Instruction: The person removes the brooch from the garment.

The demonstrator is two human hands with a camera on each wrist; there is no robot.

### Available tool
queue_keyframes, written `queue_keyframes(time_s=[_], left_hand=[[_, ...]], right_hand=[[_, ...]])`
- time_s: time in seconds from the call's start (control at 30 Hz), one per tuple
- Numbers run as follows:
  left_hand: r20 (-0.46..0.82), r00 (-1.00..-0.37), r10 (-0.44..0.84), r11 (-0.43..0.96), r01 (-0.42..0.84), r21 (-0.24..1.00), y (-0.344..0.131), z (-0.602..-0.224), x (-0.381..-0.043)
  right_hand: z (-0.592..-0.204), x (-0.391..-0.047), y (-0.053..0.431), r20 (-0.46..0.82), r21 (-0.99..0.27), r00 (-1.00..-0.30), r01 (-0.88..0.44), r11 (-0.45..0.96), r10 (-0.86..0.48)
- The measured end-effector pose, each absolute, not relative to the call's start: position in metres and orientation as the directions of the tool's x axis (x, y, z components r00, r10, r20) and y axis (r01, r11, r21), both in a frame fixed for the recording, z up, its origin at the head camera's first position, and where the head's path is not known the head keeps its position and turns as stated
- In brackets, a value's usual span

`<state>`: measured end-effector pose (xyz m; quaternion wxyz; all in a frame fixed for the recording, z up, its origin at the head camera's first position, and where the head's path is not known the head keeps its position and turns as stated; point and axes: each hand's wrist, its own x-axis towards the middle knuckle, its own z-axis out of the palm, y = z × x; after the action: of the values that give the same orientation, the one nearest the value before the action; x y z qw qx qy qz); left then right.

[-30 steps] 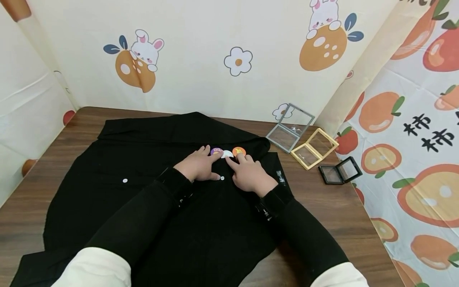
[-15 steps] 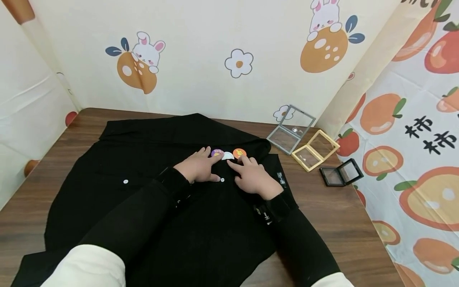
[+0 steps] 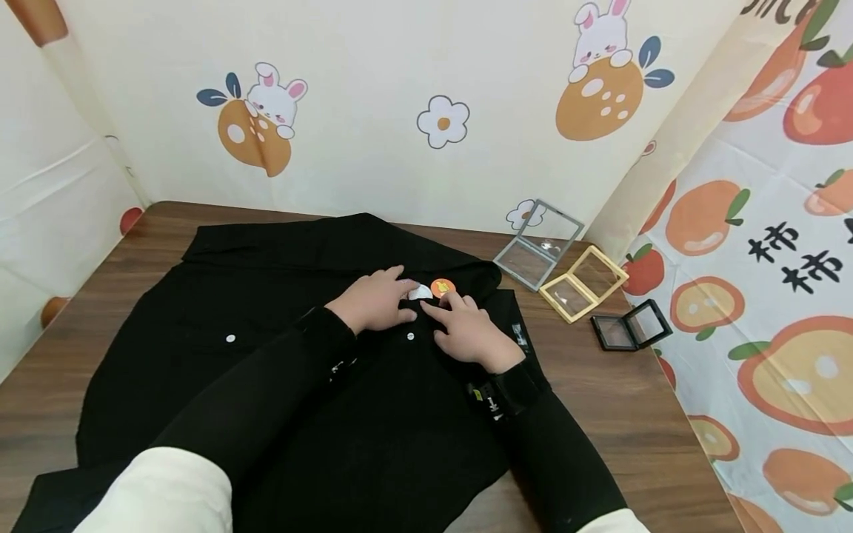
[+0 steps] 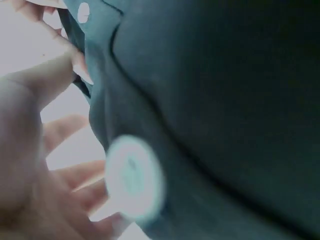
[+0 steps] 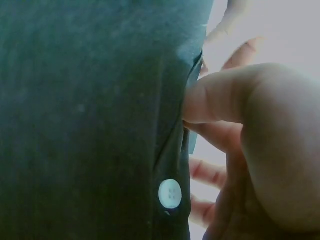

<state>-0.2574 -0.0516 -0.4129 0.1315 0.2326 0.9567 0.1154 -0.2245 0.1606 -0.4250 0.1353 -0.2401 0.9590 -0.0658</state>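
Observation:
A black shirt point(image 3: 373, 414) lies spread out, with a white button point(image 3: 410, 336) just below both hands. Near its far fold sit an orange round badge point(image 3: 443, 287) and a white badge point(image 3: 420, 292) whose lower part is hidden. My left hand point(image 3: 373, 300) lies on the cloth left of the white badge, fingers extended over a purple badge that is now almost wholly covered. My right hand point(image 3: 474, 331) touches the cloth just below the orange badge, forefinger stretched toward the white one. In the right wrist view, the thumb point(image 5: 212, 100) meets the cloth's edge.
At the right of the wooden table point(image 3: 600, 414) stand three small hinged clear-windowed frames: a grey frame point(image 3: 540, 244), a yellow frame point(image 3: 584, 283) and a black frame point(image 3: 631, 326). Another white button point(image 3: 230, 338) shows on the shirt's left. Printed cloth walls point(image 3: 360, 104) enclose the table.
My left hand has shifted slightly right and upward, covering the purple badge. My right hand has drawn back off the orange badge, which shows more fully.

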Motion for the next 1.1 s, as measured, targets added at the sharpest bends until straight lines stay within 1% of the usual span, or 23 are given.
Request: queue_keyframes(time_s=[0.07, 0.13, 0.23, 0.33, 0.47, 0.6, 0.83, 1.1], left_hand=[[-0.130, -0.868, 0.480, 0.851, 0.424, 0.309, -0.046, -0.413, -0.264], [-0.097, -0.883, 0.460, 0.844, 0.400, 0.358, -0.042, -0.413, -0.271], [-0.134, -0.910, 0.392, 0.843, 0.297, 0.448, -0.039, -0.415, -0.280], [-0.180, -0.926, 0.333, 0.836, 0.202, 0.509, -0.039, -0.418, -0.285], [-0.180, -0.931, 0.318, 0.809, 0.168, 0.564, -0.039, -0.420, -0.288], [-0.166, -0.938, 0.303, 0.803, 0.158, 0.575, -0.035, -0.418, -0.287], [-0.138, -0.955, 0.263, 0.828, 0.151, 0.540, -0.026, -0.419, -0.283], [-0.139, -0.958, 0.251, 0.809, 0.129, 0.574, -0.026, -0.421, -0.285]], right_hand=[[-0.425, -0.224, 0.162, -0.225, -0.190, -0.850, -0.442, 0.877, -0.477], [-0.425, -0.224, 0.162, -0.218, -0.194, -0.850, -0.444, 0.875, -0.480], [-0.426, -0.223, 0.162, -0.208, -0.203, -0.846, -0.454, 0.868, -0.491], [-0.426, -0.223, 0.162, -0.212, -0.206, -0.844, -0.454, 0.867, -0.493], [-0.424, -0.222, 0.162, -0.221, -0.204, -0.846, -0.446, 0.872, -0.485], [-0.424, -0.223, 0.163, -0.216, -0.206, -0.846, -0.448, 0.870, -0.487], [-0.423, -0.222, 0.163, -0.213, -0.207, -0.841, -0.458, 0.864, -0.497], [-0.422, -0.221, 0.162, -0.226, -0.196, -0.840, -0.456, 0.868, -0.493]])
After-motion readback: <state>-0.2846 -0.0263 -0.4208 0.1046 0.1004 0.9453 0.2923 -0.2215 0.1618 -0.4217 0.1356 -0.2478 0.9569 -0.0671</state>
